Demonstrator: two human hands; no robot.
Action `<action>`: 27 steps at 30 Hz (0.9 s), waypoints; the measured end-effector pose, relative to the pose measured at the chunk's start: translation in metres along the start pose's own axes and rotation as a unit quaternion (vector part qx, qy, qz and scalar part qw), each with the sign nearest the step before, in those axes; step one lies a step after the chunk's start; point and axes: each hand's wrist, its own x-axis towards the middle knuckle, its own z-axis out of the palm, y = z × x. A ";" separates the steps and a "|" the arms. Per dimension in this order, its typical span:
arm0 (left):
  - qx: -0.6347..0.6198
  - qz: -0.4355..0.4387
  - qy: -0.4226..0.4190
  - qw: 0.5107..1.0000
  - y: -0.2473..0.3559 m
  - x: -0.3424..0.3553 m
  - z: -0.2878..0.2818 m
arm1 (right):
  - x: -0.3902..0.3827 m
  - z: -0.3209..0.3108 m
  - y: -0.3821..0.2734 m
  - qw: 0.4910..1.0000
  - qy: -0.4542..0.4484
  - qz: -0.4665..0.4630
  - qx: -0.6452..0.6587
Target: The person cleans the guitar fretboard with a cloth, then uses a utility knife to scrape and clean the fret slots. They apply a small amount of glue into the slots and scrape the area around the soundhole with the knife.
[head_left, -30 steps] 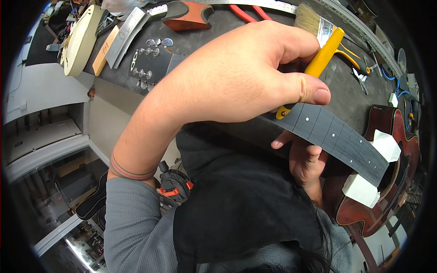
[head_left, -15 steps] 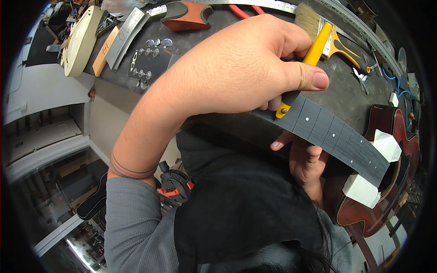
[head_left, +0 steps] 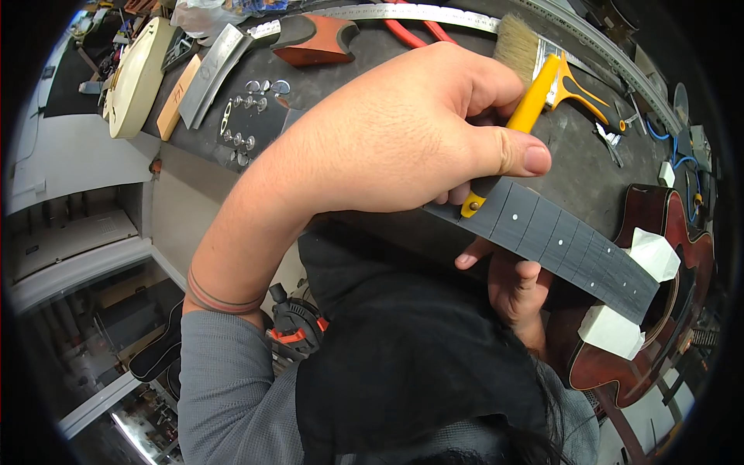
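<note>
My left hand [head_left: 418, 128] reaches over the guitar neck, closed around a slim tool with a yellow handle [head_left: 536, 94]. The tool's lower end, yellow with a small brass-coloured pin, meets the dark fretboard [head_left: 535, 225]; its working edge is hidden. No frets show on the fretboard, only crosswise slots and white dots. Below the neck's near edge is my right hand [head_left: 518, 293], thumb and fingertips apart and partly hidden by the neck. White masking paper [head_left: 612, 332] covers the dark red guitar body [head_left: 601, 360] beside the fretboard end. The headstock [head_left: 252, 124] with tuners lies left of my forearm.
On the dark bench stand a wide brush [head_left: 518, 45], orange-black scissors-like handles [head_left: 581, 89], red-handled pliers [head_left: 407, 32] and a long metal ruler [head_left: 356, 12]. A red-brown neck rest [head_left: 314, 43], curved metal beam [head_left: 217, 74] and wooden block [head_left: 178, 97] lie at the far left.
The fretboard and guitar body have shifted slightly left and down in view. My left hand and the yellow tool have moved slightly left along with them; both hands keep their pose.
</note>
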 end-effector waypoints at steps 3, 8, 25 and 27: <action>-0.027 -0.025 -0.005 0.999 0.004 0.001 -0.002 | 0.000 0.001 -0.004 0.999 0.014 0.033 0.024; -0.053 0.060 0.014 0.997 -0.011 -0.001 0.001 | -0.002 0.001 -0.006 0.997 0.030 0.064 0.044; -0.050 0.041 -0.002 0.998 -0.013 -0.001 0.002 | -0.005 -0.001 -0.003 0.996 0.039 0.063 0.047; -0.056 0.014 0.006 0.998 -0.009 -0.001 0.003 | 0.000 0.001 -0.006 0.997 0.033 0.057 0.043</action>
